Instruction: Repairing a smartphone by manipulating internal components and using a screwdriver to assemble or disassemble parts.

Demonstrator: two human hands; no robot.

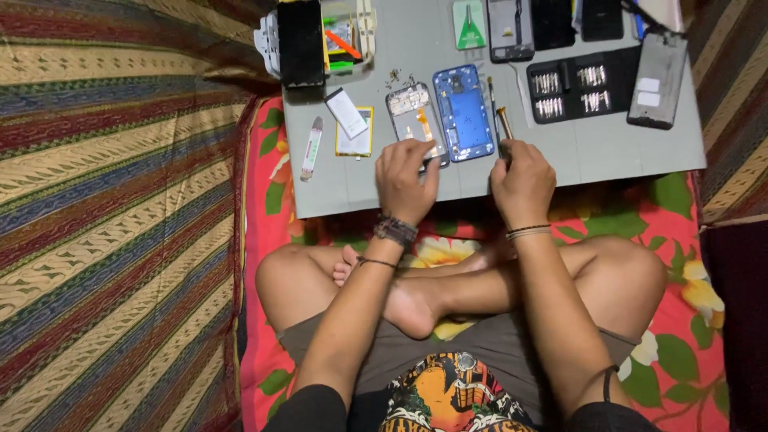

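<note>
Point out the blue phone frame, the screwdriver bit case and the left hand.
blue phone frame [464, 114], head view, middle of its blue plate.
screwdriver bit case [578, 83], head view, dark centre between the bit rows.
left hand [406, 174], head view, back of the hand.

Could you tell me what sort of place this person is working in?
Probably a home phone-repair spot on the floor: a grey work mat lies on floral bedding, carrying an opened blue phone frame and a screwdriver bit set.

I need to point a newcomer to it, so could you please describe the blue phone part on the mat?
Start at the grey work mat lying ahead of the person's crossed legs. Near its front edge, between the left hand and right hand, lies the blue phone frame. It is the only bright blue piece; the opened phone body beside it is silvery.
</note>
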